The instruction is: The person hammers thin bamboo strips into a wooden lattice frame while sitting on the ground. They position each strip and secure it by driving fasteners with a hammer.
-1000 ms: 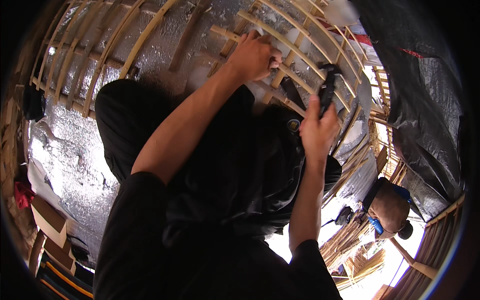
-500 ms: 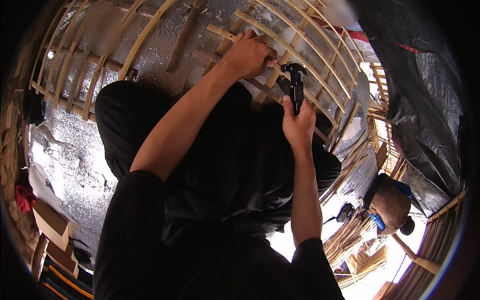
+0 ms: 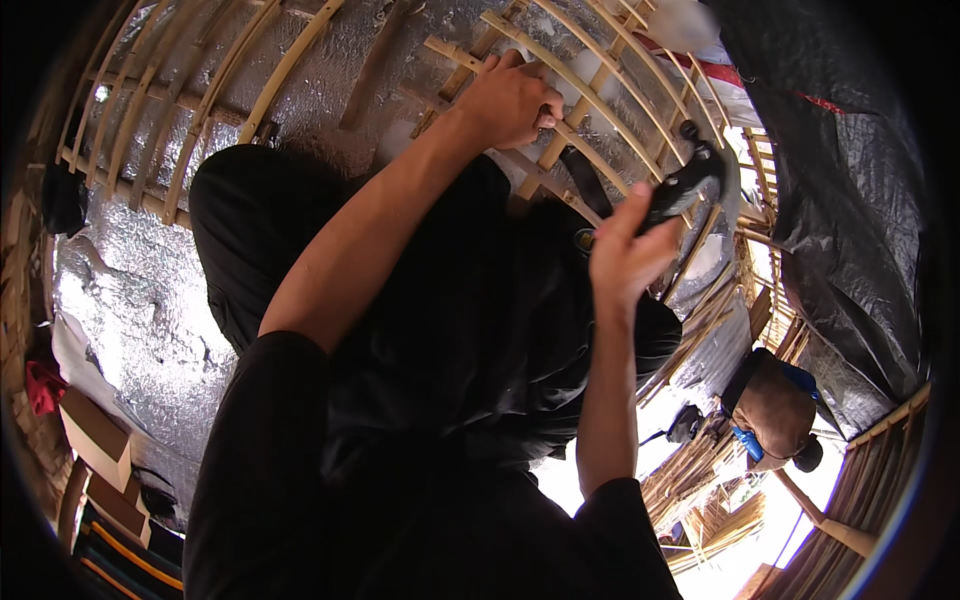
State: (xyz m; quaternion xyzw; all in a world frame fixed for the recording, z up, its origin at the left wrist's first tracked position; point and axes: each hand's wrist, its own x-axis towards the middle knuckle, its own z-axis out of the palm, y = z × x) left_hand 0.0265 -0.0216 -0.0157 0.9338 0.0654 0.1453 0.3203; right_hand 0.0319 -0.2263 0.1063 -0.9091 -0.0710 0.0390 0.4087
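My right hand (image 3: 630,255) grips a black hammer (image 3: 690,185), raised to the right of the slats, its head pointing up and away; both are blurred. My left hand (image 3: 508,100) is closed over a bamboo slat (image 3: 600,160) of a lattice, thumb and fingers pinched together close to the slat. Whatever is between those fingertips is too small or hidden to name. The slat runs under the hand and crosses other strips of the lattice (image 3: 548,155). Beside it, a dark flat object (image 3: 583,178) lies near my knee.
Another slatted bamboo frame (image 3: 215,90) lies at the far left on silvery foil sheeting (image 3: 150,300). Dark plastic sheeting (image 3: 850,220) hangs at the right. At lower right is another person (image 3: 775,410) near bundles of bamboo strips (image 3: 690,465). Cardboard boxes (image 3: 97,435) stand at lower left.
My right hand has swung the hammer away from my left fingertips, up and to the right. My left hand stays closed at the slat, nearly in place.
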